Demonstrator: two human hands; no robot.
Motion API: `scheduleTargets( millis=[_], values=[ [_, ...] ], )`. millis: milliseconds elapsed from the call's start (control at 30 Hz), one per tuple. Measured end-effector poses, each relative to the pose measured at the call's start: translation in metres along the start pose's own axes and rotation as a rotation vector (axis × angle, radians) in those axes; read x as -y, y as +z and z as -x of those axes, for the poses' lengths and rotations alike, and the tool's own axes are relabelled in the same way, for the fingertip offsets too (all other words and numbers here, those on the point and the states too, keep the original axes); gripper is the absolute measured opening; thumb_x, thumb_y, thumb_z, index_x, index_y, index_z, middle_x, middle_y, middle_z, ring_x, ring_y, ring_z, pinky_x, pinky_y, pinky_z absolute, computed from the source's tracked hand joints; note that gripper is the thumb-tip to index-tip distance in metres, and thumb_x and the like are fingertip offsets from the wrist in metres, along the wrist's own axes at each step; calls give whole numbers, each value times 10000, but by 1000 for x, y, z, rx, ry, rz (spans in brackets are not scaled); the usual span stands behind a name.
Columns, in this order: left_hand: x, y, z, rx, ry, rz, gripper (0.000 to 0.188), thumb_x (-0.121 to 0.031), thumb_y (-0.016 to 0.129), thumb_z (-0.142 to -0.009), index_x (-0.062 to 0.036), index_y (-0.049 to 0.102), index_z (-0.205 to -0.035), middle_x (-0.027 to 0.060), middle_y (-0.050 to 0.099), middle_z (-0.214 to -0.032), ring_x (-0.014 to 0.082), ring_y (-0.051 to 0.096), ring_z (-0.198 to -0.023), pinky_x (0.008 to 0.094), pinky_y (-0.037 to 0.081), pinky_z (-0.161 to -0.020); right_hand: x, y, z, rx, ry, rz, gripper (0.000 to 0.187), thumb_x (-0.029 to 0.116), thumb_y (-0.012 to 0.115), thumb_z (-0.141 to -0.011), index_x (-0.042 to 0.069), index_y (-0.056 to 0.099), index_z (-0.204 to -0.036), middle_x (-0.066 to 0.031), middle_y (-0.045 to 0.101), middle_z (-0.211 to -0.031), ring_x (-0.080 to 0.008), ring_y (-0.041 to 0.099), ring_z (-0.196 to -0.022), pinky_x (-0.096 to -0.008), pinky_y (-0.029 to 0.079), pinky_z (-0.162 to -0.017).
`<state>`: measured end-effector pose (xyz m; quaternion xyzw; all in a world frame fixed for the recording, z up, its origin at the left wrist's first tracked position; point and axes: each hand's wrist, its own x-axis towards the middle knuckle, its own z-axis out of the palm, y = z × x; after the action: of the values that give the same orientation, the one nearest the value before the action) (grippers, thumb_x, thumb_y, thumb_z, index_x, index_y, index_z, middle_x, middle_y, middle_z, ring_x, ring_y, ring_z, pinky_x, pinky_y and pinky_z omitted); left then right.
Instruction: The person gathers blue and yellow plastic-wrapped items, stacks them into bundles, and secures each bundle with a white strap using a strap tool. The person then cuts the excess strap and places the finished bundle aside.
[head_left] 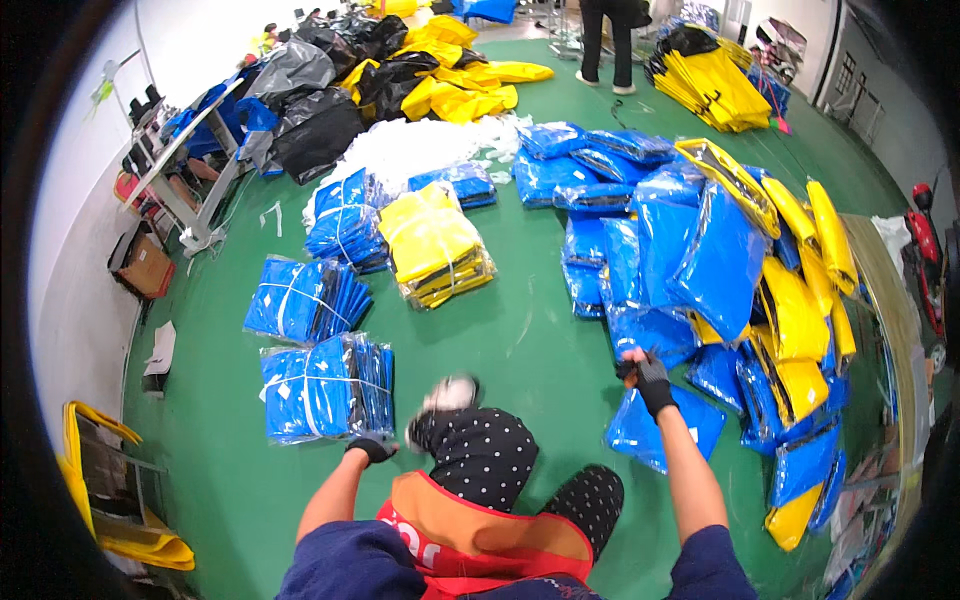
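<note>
My left hand point(373, 450), in a black fingerless glove, is loosely closed beside the lower edge of a string-tied bundle of blue packages point(312, 392); nothing shows in it. Over to the right, my right hand point(650, 381), gloved the same way, has its fingers curled at the edge of the blue packages. Just below it is a flat blue package in clear plastic point(668, 432). The fingertips are partly hidden, but they appear to grip blue wrapped goods. Beyond the hand rises a loose heap of wrapped packages point(715, 262), blue and yellow.
More tied bundles stand ahead: a blue one point(300, 300), a yellow one point(432, 240) and another blue one point(345, 215). White plastic bags point(420, 145) and black and yellow material point(400, 70) lie behind them. A person point(607, 40) stands at the back. A cardboard box point(143, 262) sits left.
</note>
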<state>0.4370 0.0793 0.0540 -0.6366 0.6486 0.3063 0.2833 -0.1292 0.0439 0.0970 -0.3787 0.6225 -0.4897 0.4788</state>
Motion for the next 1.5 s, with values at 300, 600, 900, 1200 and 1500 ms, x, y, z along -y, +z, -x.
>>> scheduleTargets(
  millis=[300,600,900,1200,1500],
  values=[
    [-53,-227,-163,-715,403,119,564,-492,441,-824,-10,496,-1111,243,494,-1143,394,469,-1051,424,361,-916,-39,148,-93,278,291,-180,501,498,402,-874,39,554,-1005,-88,619,-816,-158,592,-677,-281,468,-605],
    [-237,-466,-442,-316,535,-503,567,-520,415,-799,-78,556,-1125,139,548,-1139,290,516,-1059,383,406,-882,-72,152,-221,36,336,-39,455,451,376,-897,68,565,-1053,-87,621,-754,-136,558,-604,-261,437,-567],
    [-229,-459,-556,-13,579,-813,839,-748,410,-642,-155,476,-1233,97,441,-1284,291,365,-1210,448,225,-1018,-100,316,-395,262,126,351,423,421,323,-915,201,440,-1258,-111,576,-941,-222,531,-742,-334,437,-672],
    [-60,-380,-536,103,543,-981,674,-610,494,-691,-137,541,-1169,88,470,-1263,286,402,-1189,524,227,-996,-114,478,-358,909,641,-116,489,475,362,-889,161,437,-1257,-91,565,-1055,-168,529,-786,-298,432,-703],
    [40,-552,-684,-469,264,293,670,-591,498,-728,-15,520,-1071,213,550,-1083,359,549,-943,423,436,-790,-151,428,-380,342,513,-19,492,507,373,-878,156,496,-1200,-78,593,-967,-133,521,-684,-272,433,-598]
  ],
)
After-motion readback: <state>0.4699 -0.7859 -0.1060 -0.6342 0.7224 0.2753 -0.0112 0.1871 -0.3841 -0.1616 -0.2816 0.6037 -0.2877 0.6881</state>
